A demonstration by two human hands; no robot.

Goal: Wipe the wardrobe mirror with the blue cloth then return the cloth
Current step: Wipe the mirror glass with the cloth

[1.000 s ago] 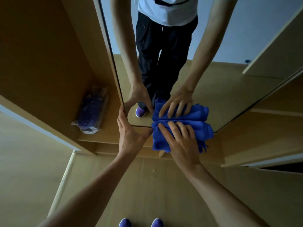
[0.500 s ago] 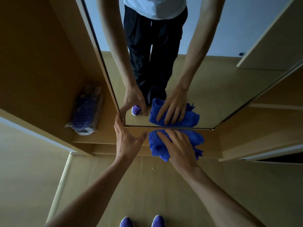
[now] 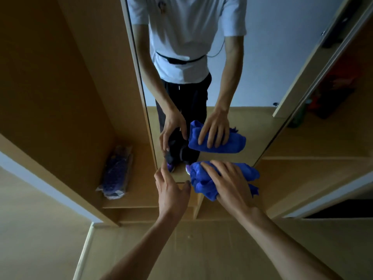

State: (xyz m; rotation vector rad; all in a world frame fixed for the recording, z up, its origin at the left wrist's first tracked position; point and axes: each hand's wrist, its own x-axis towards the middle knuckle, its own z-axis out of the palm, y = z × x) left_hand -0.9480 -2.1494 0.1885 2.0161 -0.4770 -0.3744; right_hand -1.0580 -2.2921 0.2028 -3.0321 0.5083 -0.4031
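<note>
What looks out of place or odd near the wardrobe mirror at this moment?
Nothing is spilled or broken. Only the blue cloth looks a little odd. It is bunched into a lump under the right hand, low at the bottom edge of the mirror. A gap shows between it and its reflection, so it seems off the glass.

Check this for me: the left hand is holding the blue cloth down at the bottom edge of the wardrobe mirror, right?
Wrong hand. The head view shows the right hand holding the blue cloth at the bottom edge of the wardrobe mirror; the left hand is bare and open beside the cloth.
</note>
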